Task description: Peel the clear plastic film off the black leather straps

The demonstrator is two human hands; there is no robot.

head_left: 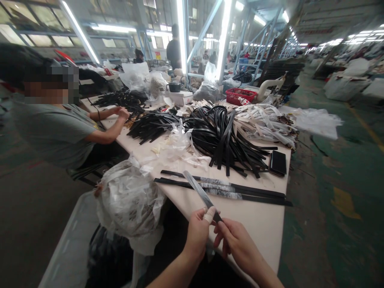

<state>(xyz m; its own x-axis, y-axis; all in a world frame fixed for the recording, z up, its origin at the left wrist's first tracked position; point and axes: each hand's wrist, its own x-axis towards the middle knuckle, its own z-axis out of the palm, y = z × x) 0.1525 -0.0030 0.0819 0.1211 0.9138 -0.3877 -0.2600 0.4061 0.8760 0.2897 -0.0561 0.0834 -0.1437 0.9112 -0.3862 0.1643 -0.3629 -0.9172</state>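
Between my two hands is a black strap point(198, 189), its far end pointing up and left over the table. My left hand point(198, 230) pinches it with thumb and fingers; a pale wrap covers the thumb. Close beside it, my right hand point(232, 238) is closed on the strap's near part. Just beyond, several black straps point(258, 193) with clear film wrapped round their middles lie side by side on the table point(252, 220). A large heap of loose black straps point(222, 140) is piled behind them.
At left a co-worker point(57, 128) sits with hands over black pieces. A wallet-like black item point(277, 163) lies by the right edge. White straps point(264, 124), a red basket point(240, 96) and plastic scraps point(180, 144) are farther back. A stuffed plastic bag point(129, 196) stands at lower left.
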